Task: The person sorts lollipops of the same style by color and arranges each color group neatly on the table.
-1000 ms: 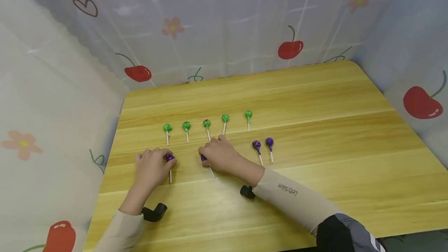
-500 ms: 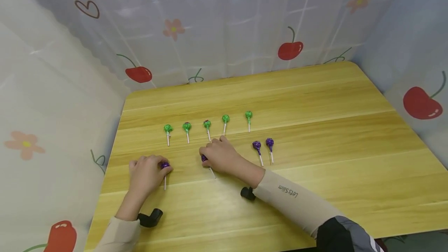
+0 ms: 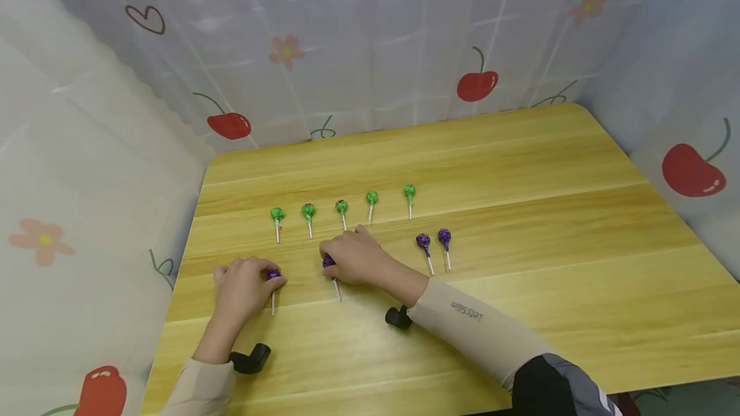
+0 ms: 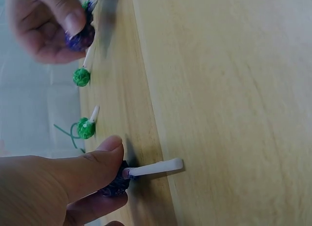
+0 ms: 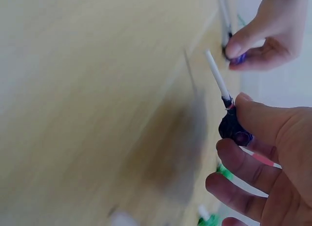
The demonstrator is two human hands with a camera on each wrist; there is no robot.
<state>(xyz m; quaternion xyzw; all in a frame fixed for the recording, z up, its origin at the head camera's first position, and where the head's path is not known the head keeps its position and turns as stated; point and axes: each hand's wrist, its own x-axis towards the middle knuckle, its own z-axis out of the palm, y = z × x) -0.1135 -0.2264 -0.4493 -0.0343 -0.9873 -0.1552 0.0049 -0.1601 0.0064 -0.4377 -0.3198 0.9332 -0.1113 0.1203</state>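
Note:
My left hand (image 3: 245,291) pinches a purple-wrapped lollipop (image 3: 273,273) by its head between thumb and fingers. Its white stick (image 4: 156,167) points toward the table's near edge, low over the wood. To the right, my right hand (image 3: 361,259) holds a second purple lollipop (image 3: 329,261) by the head, stick toward me. In the right wrist view this lollipop (image 5: 234,126) sits between thumb and forefinger, its shadow apart from it on the wood. Two more purple lollipops, one (image 3: 423,241) beside the other (image 3: 444,236), lie right of my right hand.
Behind the hands, several green lollipops lie in a row, from the leftmost (image 3: 277,214) to the rightmost (image 3: 410,191), sticks toward me. The wooden table (image 3: 520,178) meets printed curtains (image 3: 370,50) at its back and sides.
My left hand has drawn its lollipop slightly nearer and to the left, then stayed put. My right hand has just shifted left with its lollipop, whose stick now points more directly toward me.

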